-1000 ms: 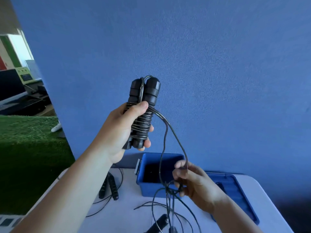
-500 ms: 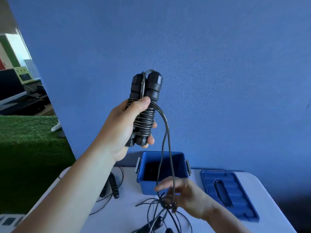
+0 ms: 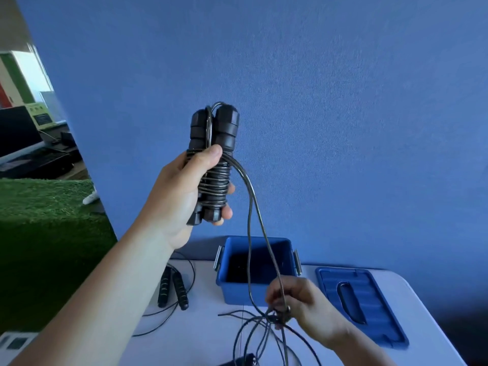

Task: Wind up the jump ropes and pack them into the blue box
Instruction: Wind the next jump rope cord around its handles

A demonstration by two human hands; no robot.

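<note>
White table (image 3: pixel 200 336): blue box (image 3: pixel 236 291) open, contents unclear; left hand (image 3: pixel 179 196) grips wound jump rope handles (image 3: pixel 223 133), right hand (image 3: pixel 303 305) pinches loose cord (image 3: pixel 250 207).

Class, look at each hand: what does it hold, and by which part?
The left hand grips the two jump rope handles around their cord-wrapped middle. The right hand pinches the loose cord low down, at the tangle.

Black jump rope (image 3: pixel 214 180), cord partly wound round upright handles (image 3: pixel 227 128), is aloft; blue box (image 3: pixel 237 291) stands open.

Bare L hand (image 3: pixel 182 196) & R hand (image 3: pixel 306 307), bare forearms (image 3: pixel 105 299).
</note>
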